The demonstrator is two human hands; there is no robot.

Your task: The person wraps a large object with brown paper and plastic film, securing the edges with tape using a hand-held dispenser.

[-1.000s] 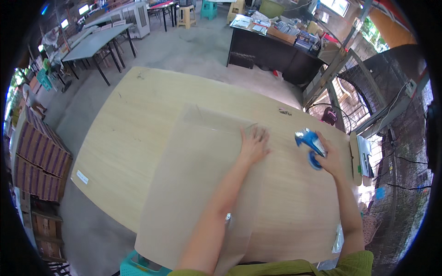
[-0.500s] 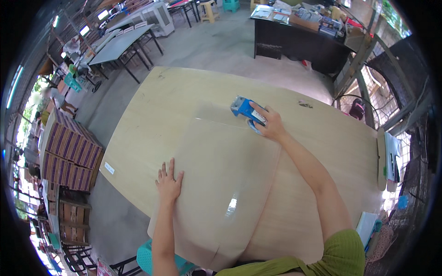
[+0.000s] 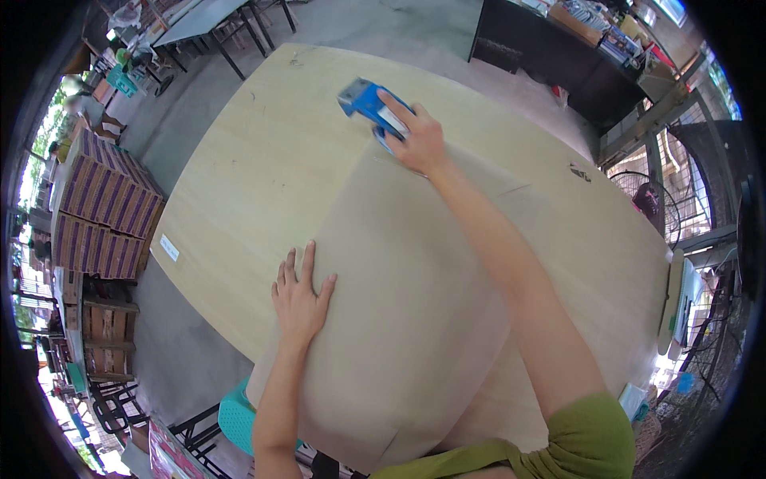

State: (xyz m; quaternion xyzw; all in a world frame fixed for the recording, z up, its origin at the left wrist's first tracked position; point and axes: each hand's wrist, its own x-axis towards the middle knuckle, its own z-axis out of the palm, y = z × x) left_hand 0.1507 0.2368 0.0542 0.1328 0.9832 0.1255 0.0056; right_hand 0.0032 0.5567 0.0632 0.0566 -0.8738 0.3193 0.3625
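1. Clock dirs from frame centre: smooth tan sheet (image 3: 399, 271) lies mid-view on a pale wood-look table (image 3: 231, 207), running approx 12 to 6

2. R hand (image 3: 420, 142), 12 o'clock: fingers wrapped round a blue handheld tape dispenser (image 3: 365, 99), its head aimed at 11; it's at the sheet's far L corner, can't tell if touching

3. L hand (image 3: 302, 311), 8 o'clock: palm down, fingers spread wide, grasping nothing, laid across the sheet's L edge

4. Just changed: half a sec ago the dispenser was over the far edge, further R; now it's out at the L corner, L hand still by the L edge; prob means the pass along that edge is near its L end; can't tell if tape's stuck down

5. Bkgd: teal stool (image 3: 237, 423) at 7, purple-banded carton stack (image 3: 108, 215) at 9, black desk (image 3: 542, 76) between 1 & 2
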